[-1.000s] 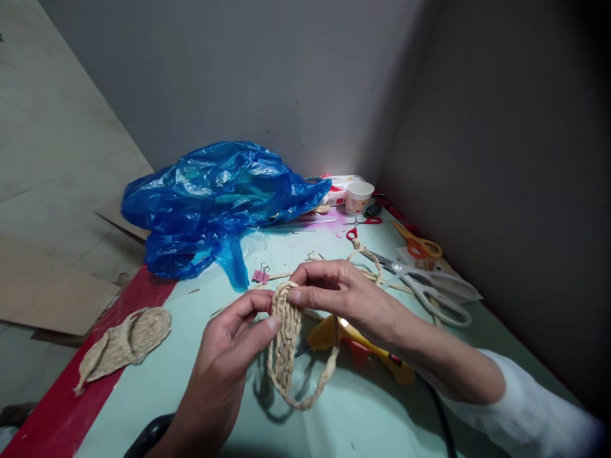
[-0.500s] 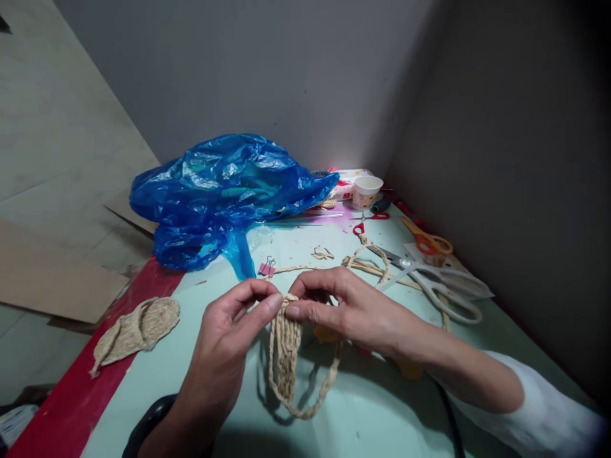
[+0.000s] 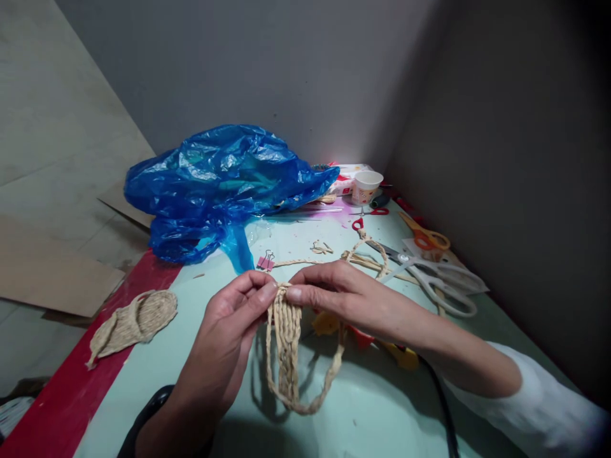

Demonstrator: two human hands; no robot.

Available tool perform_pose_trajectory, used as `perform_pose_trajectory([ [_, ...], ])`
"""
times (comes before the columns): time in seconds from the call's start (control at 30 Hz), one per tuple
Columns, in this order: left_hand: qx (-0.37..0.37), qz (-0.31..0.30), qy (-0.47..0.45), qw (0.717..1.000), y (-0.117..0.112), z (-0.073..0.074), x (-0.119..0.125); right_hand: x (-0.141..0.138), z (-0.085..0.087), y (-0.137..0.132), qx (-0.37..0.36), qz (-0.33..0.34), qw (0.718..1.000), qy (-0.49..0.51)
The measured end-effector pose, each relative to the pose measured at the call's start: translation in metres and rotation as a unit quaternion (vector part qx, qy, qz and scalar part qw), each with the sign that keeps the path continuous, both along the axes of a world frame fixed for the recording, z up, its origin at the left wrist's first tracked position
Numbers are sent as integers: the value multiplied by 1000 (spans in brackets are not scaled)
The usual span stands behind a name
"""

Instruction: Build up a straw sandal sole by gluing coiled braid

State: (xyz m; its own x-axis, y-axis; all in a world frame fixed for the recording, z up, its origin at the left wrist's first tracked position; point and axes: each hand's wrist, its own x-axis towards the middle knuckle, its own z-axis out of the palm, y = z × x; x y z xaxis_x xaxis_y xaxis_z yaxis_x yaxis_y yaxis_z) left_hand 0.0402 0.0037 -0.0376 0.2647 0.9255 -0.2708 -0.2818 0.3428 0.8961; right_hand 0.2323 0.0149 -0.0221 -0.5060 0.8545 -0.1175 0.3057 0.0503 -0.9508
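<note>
Both hands hold a strip of braided straw cord point(image 3: 287, 337), its cords lying side by side, by its upper end above the table. My left hand point(image 3: 233, 324) pinches the top left corner between thumb and forefinger. Thumb and fingers of my right hand point(image 3: 334, 289) close on the top right edge; some of its fingertips are hidden behind. A loose loop of the same cord hangs below and to the right of the strip. A small woven straw slipper point(image 3: 138, 321) lies on the left of the table. Behind the hands sits a pink binder clip point(image 3: 266, 260), near a length of cord.
A crumpled blue plastic bag point(image 3: 224, 184) fills the back left. At the back stands a paper cup point(image 3: 367, 187). White-handled scissors point(image 3: 436, 280), orange scissors point(image 3: 424, 233) and small red scissors point(image 3: 377, 212) lie to the right. A black cable point(image 3: 442, 401) runs by my right forearm.
The braided strip has turned slightly, so more of its face shows. Both hands keep their pinch at its top edge, and the whole view has shifted a little.
</note>
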Motion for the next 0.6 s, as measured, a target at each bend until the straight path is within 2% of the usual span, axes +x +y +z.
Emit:
perform_pose_trajectory([
  [0.2, 3, 14, 8, 1000, 1, -1, -1, 3, 5, 1, 31, -9, 999, 7],
  [0.4, -13, 58, -18, 998, -1, 0, 5, -5, 1, 0, -34, -46, 998, 37],
  [0.6, 13, 56, -14, 998, 0, -1, 5, -1, 4, 2, -22, -73, 993, 93],
])
